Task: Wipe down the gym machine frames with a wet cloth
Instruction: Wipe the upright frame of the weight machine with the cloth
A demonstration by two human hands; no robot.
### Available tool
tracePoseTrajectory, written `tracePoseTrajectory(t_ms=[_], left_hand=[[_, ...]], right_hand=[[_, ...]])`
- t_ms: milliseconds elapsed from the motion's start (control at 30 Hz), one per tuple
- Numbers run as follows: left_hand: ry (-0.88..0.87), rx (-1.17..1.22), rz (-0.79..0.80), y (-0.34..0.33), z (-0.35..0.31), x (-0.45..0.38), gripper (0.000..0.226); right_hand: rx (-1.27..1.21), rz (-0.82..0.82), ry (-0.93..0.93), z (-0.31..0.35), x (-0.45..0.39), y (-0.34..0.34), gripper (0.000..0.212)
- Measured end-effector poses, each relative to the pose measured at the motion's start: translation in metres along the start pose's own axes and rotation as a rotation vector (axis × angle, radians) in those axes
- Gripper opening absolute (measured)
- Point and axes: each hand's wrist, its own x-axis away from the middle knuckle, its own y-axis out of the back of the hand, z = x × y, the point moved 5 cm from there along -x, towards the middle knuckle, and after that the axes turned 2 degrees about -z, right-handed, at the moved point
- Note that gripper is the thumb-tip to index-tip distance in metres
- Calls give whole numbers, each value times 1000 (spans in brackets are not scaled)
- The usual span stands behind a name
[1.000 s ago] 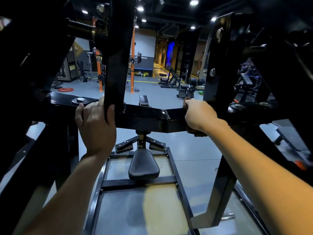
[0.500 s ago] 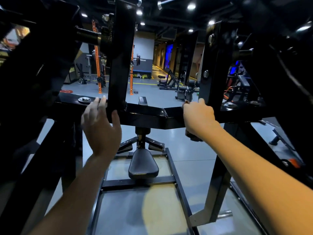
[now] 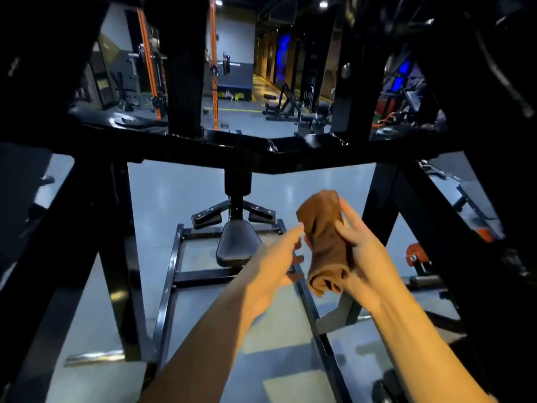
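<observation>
brown cloth point(image 3: 324, 245), rolled, gripped in my right hand point(image 3: 363, 251); my left hand point(image 3: 276, 257) reaches it with fingers spread, near the black frame point(image 3: 261, 152).

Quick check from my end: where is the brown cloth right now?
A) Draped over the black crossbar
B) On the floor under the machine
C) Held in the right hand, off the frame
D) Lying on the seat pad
C: the right hand grips the rolled brown cloth in the air below the black crossbar, with the left hand reaching toward it; it touches neither the seat pad nor the floor.
</observation>
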Motion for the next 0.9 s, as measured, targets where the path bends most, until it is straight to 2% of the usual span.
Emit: tracePoseTrajectory(t_ms=[33, 100, 167, 333, 467, 567, 733, 800, 900], left_hand=[[18, 77, 38, -8, 2, 0, 51], [-2, 168, 23, -18, 4, 5, 40], [-62, 199, -39, -19, 5, 5, 31], [-192, 86, -150, -5, 6, 7, 26], [-255, 62, -85, -2, -7, 17, 33], [-256, 36, -8, 4, -17, 25, 34], [-194, 168, 122, 17, -22, 16, 80], [-132, 258, 250, 15, -18, 12, 75], [-79, 322, 229, 19, -10, 10, 61]], right_hand=[[-13, 22, -13, -3, 2, -2, 44], [14, 56, -14, -7, 7, -5, 44], [168, 37, 35, -4, 11, -6, 40], [612, -102, 321, 14, 16, -1, 23], [789, -170, 472, 24, 15, 0, 12], [815, -91, 483, 31, 12, -6, 9], [724, 96, 323, 39, 8, -20, 14], [739, 76, 341, 49, 4, -20, 13], [720, 52, 362, 59, 0, -14, 21]])
